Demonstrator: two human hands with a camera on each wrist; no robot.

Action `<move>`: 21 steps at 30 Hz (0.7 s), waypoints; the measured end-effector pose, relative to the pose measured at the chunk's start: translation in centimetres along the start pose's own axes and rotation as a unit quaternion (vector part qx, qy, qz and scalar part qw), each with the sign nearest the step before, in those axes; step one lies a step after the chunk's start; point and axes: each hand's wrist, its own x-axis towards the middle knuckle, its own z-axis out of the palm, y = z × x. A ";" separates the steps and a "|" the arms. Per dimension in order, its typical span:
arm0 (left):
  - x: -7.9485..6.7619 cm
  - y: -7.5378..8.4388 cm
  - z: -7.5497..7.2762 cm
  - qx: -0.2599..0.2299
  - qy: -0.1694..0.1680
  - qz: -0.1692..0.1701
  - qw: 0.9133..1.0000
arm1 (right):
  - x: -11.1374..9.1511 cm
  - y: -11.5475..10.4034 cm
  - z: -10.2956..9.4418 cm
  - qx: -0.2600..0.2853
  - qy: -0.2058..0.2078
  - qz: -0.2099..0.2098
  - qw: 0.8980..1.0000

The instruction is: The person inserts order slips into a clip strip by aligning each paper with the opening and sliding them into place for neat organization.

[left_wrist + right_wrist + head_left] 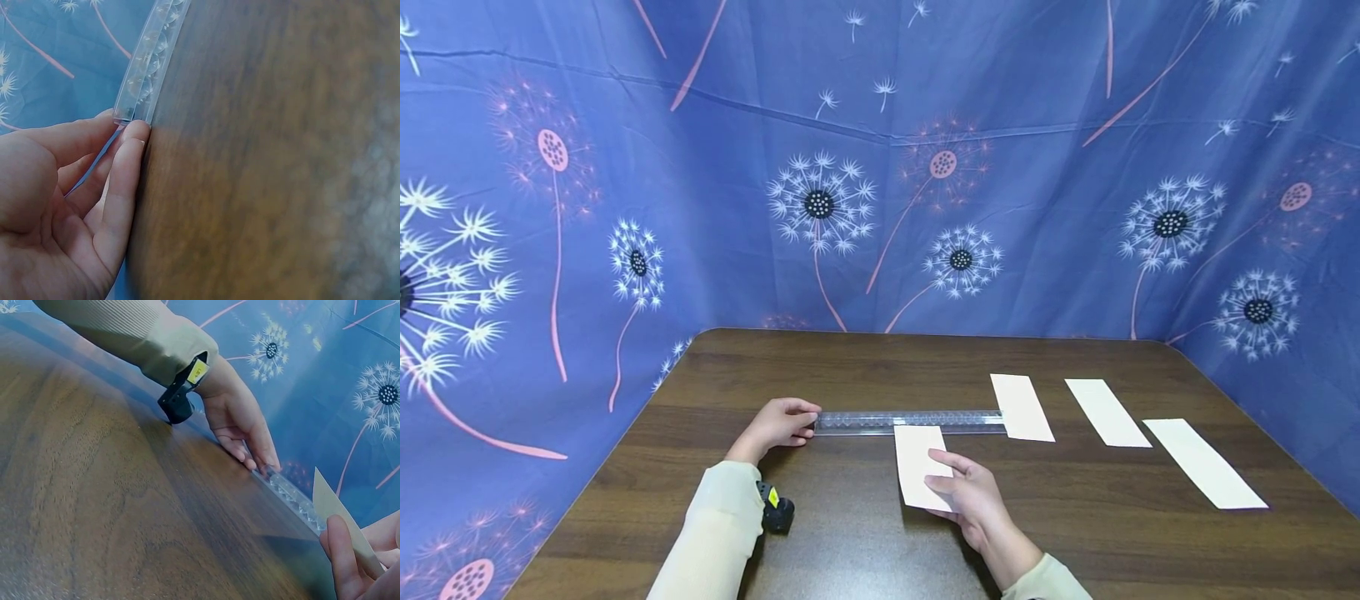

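Note:
A long, narrow clear plastic case (865, 422) with rounded clear shapes inside lies crosswise on the table. My left hand (782, 423) pinches its left end between the fingertips; in the left wrist view that hand (69, 187) meets the case's end (147, 69). My right hand (973, 496) grips a white paper card (919, 467) by its right side, held above the table in front of the case. The right wrist view shows this card (340, 515) tilted, nearly edge-on. Another white card (1022, 407) covers the right end of the case.
Two more white cards, one in the middle (1107, 412) and one farther right (1204, 462), lie slanted on the brown wooden table (850, 367). A blue dandelion-print cloth (715, 208) hangs behind and beside it. A small black camera (778, 515) is worn on the left wrist.

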 end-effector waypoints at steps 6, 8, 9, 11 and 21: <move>-0.1 0.1 0.0 0.002 -0.001 0.003 1.000 | -0.2 0.0 0.1 0.001 -0.003 -0.003 1.000; -0.1 0.1 0.0 0.001 0.000 0.002 1.000 | -0.2 0.0 0.2 0.000 -0.005 -0.001 1.000; -0.2 0.2 0.0 0.002 0.000 0.002 1.000 | -0.2 0.0 0.2 0.000 -0.005 -0.001 1.000; -0.2 0.1 0.0 0.004 -0.001 0.002 1.000 | -0.2 0.0 0.3 -0.002 -0.008 -0.001 1.000; 0.0 -0.1 0.1 0.008 0.006 0.000 1.000 | -0.2 0.2 0.5 0.008 -0.029 -0.003 1.000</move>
